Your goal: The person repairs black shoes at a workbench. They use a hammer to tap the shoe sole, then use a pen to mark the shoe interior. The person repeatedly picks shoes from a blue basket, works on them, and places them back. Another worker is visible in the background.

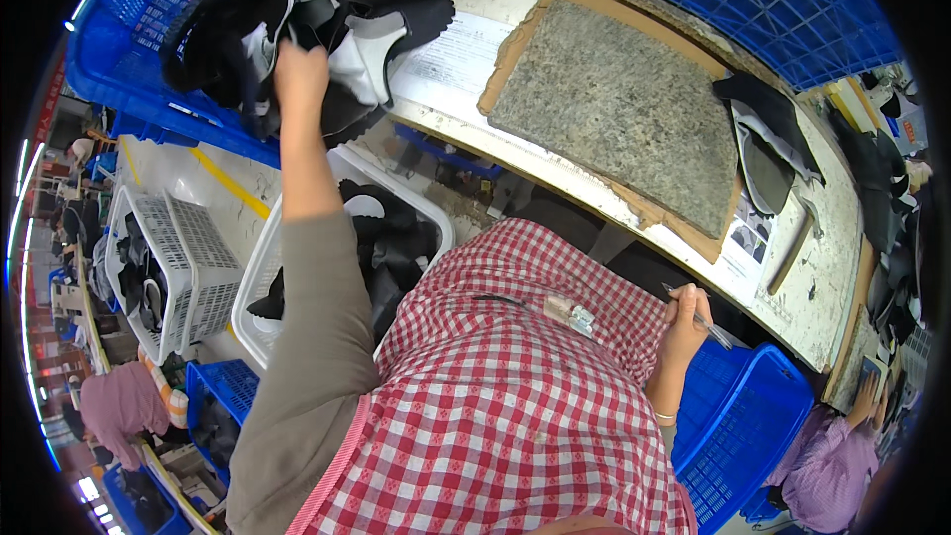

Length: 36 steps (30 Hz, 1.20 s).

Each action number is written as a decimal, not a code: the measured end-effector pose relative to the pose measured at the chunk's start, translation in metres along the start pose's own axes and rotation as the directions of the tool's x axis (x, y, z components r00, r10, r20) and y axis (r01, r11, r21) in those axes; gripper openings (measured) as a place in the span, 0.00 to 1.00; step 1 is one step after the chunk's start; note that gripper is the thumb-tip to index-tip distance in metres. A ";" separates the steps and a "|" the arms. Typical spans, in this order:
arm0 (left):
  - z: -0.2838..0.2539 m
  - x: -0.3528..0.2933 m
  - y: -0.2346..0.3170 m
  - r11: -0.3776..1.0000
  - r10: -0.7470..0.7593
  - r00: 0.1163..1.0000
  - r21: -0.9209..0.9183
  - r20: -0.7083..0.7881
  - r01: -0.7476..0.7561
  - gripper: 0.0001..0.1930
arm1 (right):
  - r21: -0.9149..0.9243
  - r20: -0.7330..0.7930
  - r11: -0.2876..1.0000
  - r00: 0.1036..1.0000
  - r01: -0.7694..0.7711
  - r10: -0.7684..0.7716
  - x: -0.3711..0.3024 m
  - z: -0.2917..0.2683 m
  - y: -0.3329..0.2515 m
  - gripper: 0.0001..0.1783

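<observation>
At the upper left, my left hand (300,74) reaches into a heap of black shoe-upper pieces (426,25). Its fingers are curled closed at the edge of a black upper with pale lining (367,59), and the fingertips are partly hidden. The heap fills a blue plastic basket (129,89) and spills over the side toward the bench. At the right, my right hand (682,325) is closed around a thin silvery metal tool (715,335) with slim prongs. It is held beside my checked apron, below the bench edge; the exact kind of tool cannot be told.
A speckled stone slab (624,104) lies on cardboard on the white bench (451,124). Right of it are black upper pieces (768,154) and a hammer (792,258). White baskets (203,267) and a blue crate (738,436) stand below. A co-worker (832,466) sits at far right.
</observation>
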<state>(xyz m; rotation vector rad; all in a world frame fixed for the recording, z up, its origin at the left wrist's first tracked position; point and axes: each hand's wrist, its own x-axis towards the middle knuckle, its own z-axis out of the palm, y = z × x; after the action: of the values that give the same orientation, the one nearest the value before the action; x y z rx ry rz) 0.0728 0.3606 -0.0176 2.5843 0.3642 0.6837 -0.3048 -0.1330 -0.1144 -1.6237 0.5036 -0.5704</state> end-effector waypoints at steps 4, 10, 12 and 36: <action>-0.018 -0.075 -0.041 0.772 -0.344 0.824 -0.364 0.449 0.521 0.23 | 0.029 0.003 0.996 0.996 -0.087 0.087 0.009 0.004 0.006 0.21; -0.073 -0.089 0.004 0.722 0.111 0.974 -0.690 0.195 0.056 0.10 | 0.016 0.236 0.999 0.971 0.045 -0.047 0.029 0.032 -0.009 0.19; -0.086 -0.102 0.028 0.523 0.308 0.940 -0.851 0.146 -0.039 0.10 | 0.034 0.238 0.998 0.970 0.050 -0.057 0.030 0.041 -0.015 0.19; 0.048 -0.140 0.200 -0.273 0.912 -0.401 -0.598 0.089 -0.754 0.08 | -0.526 0.087 0.847 0.995 0.083 -0.043 0.136 0.099 -0.140 0.25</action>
<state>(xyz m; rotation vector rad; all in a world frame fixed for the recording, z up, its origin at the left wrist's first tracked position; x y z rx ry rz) 0.0069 0.1207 -0.0162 1.9034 -2.2672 0.1583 -0.1363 -0.1236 0.0254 -2.1884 0.5892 -0.4375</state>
